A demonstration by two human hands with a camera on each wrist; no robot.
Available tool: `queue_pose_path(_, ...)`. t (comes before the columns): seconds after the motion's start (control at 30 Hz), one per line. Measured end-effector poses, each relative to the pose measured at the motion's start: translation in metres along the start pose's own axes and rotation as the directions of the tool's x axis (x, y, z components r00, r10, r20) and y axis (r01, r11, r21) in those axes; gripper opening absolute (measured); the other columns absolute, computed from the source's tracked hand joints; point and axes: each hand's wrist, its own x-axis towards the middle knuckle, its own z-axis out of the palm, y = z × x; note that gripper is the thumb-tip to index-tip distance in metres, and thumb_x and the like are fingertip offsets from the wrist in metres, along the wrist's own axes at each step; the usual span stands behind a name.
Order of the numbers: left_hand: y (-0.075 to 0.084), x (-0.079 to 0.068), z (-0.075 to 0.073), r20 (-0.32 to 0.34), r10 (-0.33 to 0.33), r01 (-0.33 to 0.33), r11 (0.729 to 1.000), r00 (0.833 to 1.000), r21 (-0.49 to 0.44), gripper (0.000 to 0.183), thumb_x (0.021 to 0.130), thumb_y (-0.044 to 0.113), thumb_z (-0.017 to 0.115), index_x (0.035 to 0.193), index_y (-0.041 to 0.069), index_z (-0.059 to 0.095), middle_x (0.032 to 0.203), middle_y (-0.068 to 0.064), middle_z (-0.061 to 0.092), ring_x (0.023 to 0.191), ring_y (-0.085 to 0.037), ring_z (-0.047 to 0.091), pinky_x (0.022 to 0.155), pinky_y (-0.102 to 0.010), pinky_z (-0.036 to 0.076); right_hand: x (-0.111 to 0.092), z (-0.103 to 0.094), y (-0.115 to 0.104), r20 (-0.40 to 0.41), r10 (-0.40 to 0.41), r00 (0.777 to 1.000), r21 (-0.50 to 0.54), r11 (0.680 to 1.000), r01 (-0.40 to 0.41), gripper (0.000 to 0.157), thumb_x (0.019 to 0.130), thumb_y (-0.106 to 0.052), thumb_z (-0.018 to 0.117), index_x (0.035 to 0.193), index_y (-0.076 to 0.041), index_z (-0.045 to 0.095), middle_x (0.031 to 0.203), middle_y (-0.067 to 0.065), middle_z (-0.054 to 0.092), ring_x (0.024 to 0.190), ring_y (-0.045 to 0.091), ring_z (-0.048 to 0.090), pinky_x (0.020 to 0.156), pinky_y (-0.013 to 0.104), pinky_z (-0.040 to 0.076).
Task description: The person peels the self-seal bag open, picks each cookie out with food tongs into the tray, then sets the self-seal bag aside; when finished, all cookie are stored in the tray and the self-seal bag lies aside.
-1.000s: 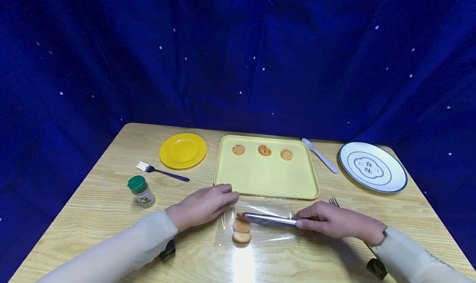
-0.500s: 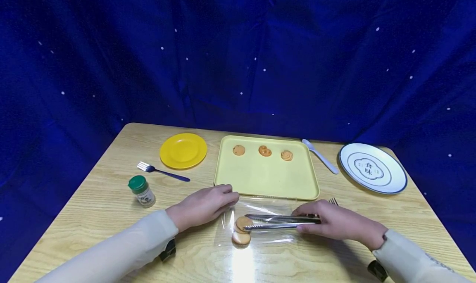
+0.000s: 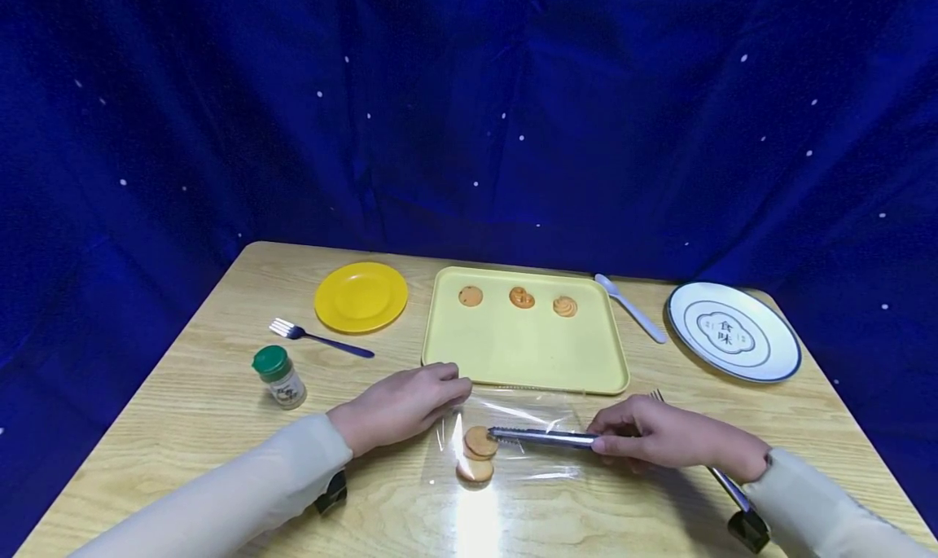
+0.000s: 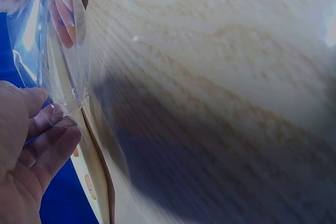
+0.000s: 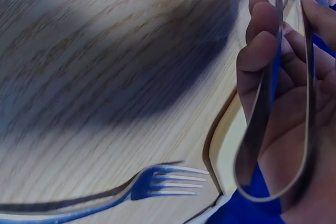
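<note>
In the head view my left hand is at the near edge of the yellow tray. The left wrist view shows its thumb and fingers pinching the edge of a clear plastic bag. Inside the bag, round cookies overlap in a short row. My right hand grips metal tongs, their arms pressed together and pointing left. The tong tips lie at the right edge of the top cookie. In the right wrist view, the bent end of the tongs extends past the palm.
Beyond the bag, the yellow tray carries a round cookie, a pretzel-shaped cookie and a swirl cookie. Around it are a yellow plate, forks, a green-lidded shaker, a pale spoon and a white plate.
The tongs' arms spread, leaving a cookie lying flat on the others in the bag, then came together again. My right hand moved slightly right; the left hand stayed put.
</note>
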Motion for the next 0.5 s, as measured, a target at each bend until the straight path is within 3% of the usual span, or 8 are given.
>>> queue_pose_path(0.2,-0.0005,-0.0002,0.001,-0.004,0.001,-0.001,1.0,1.0,0.001,0.005,0.099,0.022,0.056,0.094,0.02,0.054,0.083,0.007,0.05,0.071,-0.004,0.046,0.063,-0.018,0.047,0.0056,0.0025,0.0004,0.004,0.001,1.0,0.008,1.0,-0.001,0.02,0.1,-0.018,0.052,0.094,-0.001,0.062,0.071,0.024,0.055,0.052,-0.002,0.048,0.041,0.018,0.043)
queue_pose_path(0.5,-0.0006,0.0003,0.0002,0.004,0.002,-0.002,1.0,1.0,0.002,0.006,0.099,0.022,0.055,0.094,0.02,0.054,0.083,0.007,0.049,0.072,-0.004,0.046,0.063,-0.018,0.046,0.0093,0.0012,0.0005,-0.055,-0.04,0.998,0.0,0.999,0.041,0.017,0.1,-0.014,0.052,0.093,-0.001,0.061,0.07,0.023,0.058,0.051,-0.003,0.048,0.039,0.019,0.042)
